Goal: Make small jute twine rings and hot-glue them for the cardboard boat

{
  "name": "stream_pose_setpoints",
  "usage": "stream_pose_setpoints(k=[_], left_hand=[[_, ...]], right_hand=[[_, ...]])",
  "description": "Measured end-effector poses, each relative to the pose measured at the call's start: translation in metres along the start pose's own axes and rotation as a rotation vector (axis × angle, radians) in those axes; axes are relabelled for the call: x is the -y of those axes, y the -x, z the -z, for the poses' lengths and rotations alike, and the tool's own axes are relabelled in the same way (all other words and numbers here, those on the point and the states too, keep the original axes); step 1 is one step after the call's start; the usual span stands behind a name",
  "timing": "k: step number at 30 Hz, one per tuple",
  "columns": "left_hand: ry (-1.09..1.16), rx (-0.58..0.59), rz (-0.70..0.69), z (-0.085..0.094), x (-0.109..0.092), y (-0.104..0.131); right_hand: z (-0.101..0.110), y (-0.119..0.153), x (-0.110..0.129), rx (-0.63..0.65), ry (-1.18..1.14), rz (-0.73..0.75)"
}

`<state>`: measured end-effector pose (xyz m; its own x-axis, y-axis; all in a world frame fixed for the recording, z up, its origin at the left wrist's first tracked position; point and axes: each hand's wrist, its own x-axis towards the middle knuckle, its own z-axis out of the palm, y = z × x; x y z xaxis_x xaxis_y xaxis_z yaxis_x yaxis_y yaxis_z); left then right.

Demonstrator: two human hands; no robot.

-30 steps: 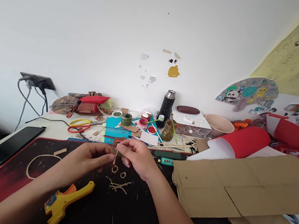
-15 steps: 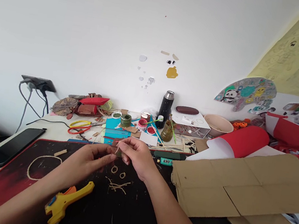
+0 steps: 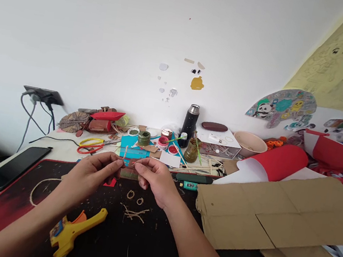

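My left hand (image 3: 98,173) is closed in a pinch on a short piece of twine (image 3: 126,151), whose end sticks up above the fingertips. Close by on its right, my right hand (image 3: 156,180) also has thumb and fingers pressed together; whatever lies between them is too small to make out. The fingertips of the two hands are a little apart. Below them on the dark mat (image 3: 115,244) lie two small twine rings, one ring (image 3: 130,194) left of the other ring (image 3: 140,201), and several loose twine pieces (image 3: 134,214).
A yellow glue gun (image 3: 75,234) lies beside my left forearm, near a large twine loop (image 3: 33,191). Cardboard sheets (image 3: 262,211) cover the right side. Paint jars (image 3: 144,138), scissors (image 3: 91,146) and a black thermos (image 3: 189,125) stand or lie along the back. A phone (image 3: 10,171) rests far left.
My left hand has moved up and left, away from my right hand, with the twine now upright in its fingers. My right hand has stayed nearly in place.
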<state>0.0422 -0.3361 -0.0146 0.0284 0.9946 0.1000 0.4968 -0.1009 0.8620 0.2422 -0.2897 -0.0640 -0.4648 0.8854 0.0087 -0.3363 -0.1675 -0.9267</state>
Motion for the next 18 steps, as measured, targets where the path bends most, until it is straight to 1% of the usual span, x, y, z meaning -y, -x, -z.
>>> stream_pose_setpoints(k=[2, 5, 9, 13, 18], left_hand=[[-0.051, -0.001, -0.031, -0.001, -0.001, 0.000], [-0.118, 0.034, -0.069, -0.006, -0.002, 0.000], [-0.188, 0.087, -0.070, -0.012, 0.000, -0.001], [-0.196, 0.112, -0.067, -0.014, 0.003, -0.001], [-0.176, 0.157, -0.078, -0.015, 0.003, -0.001]], right_hand=[[-0.001, 0.000, -0.001, 0.008, -0.002, -0.007], [-0.001, 0.001, -0.001, 0.012, -0.006, -0.014], [-0.002, 0.002, -0.001, 0.016, -0.017, -0.005], [-0.003, 0.002, 0.001, 0.016, -0.037, 0.002], [-0.003, 0.002, 0.001, 0.020, -0.044, 0.002]])
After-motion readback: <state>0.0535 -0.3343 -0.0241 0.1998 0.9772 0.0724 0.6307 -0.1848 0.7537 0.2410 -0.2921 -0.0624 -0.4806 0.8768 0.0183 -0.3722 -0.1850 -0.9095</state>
